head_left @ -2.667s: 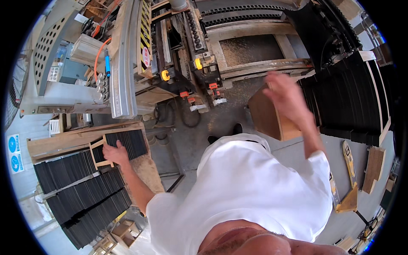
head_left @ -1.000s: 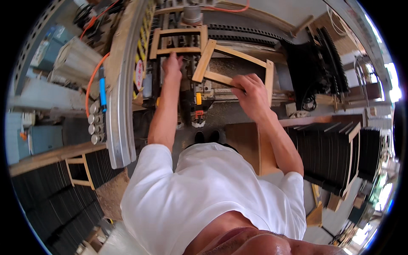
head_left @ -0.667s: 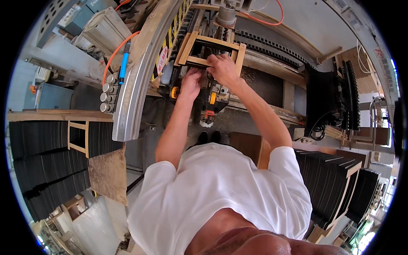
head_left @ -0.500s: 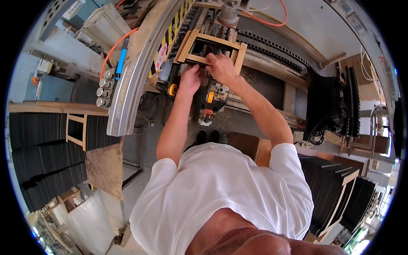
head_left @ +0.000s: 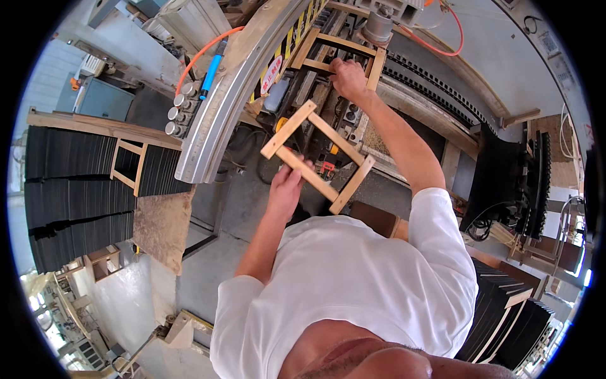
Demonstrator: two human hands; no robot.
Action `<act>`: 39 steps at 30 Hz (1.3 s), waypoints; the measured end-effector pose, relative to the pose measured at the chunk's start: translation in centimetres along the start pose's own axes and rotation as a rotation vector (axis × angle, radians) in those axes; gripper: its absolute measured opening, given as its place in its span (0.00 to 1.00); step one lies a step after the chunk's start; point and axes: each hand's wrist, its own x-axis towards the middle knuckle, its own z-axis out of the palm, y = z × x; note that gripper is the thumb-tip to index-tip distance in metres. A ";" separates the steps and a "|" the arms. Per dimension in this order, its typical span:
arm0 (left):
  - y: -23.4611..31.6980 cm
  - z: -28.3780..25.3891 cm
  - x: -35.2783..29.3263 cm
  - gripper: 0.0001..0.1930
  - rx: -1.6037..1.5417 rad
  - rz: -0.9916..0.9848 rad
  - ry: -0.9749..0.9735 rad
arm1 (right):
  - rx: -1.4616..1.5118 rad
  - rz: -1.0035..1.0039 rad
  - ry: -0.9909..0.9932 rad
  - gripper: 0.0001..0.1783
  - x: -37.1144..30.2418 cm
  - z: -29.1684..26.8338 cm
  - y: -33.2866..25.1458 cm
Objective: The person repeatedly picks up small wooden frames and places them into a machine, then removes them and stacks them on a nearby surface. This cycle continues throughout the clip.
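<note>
Near my body, my left hand (head_left: 288,188) grips one bar of a light wooden rectangular frame (head_left: 319,184). The frame is tilted and raised in front of the machine. Farther out, a second wooden frame (head_left: 346,44) rests on the machine bed, under a grey cylindrical machine head (head_left: 379,28). My right hand (head_left: 349,81) is closed on this frame's near bar, close to its right corner. Some of the right fingertips are hidden behind the hand.
A metal machine rail (head_left: 211,132) with silver knobs (head_left: 179,112) runs along the left. Dark stacked panels (head_left: 76,161) stand at far left, with another wooden frame (head_left: 126,165) against them. More dark stacks (head_left: 499,297) are at lower right. A black cable chain (head_left: 423,79) stretches rightward.
My left hand has drawn back toward my body, bringing one wooden frame away from the machine bed. My right hand has stayed at the frame on the bed. The whole view has shifted slightly.
</note>
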 end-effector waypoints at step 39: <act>2.1 -17.6 -4.4 0.15 0.046 -0.045 0.492 | -0.408 0.101 -0.212 0.11 18.4 1.7 7.8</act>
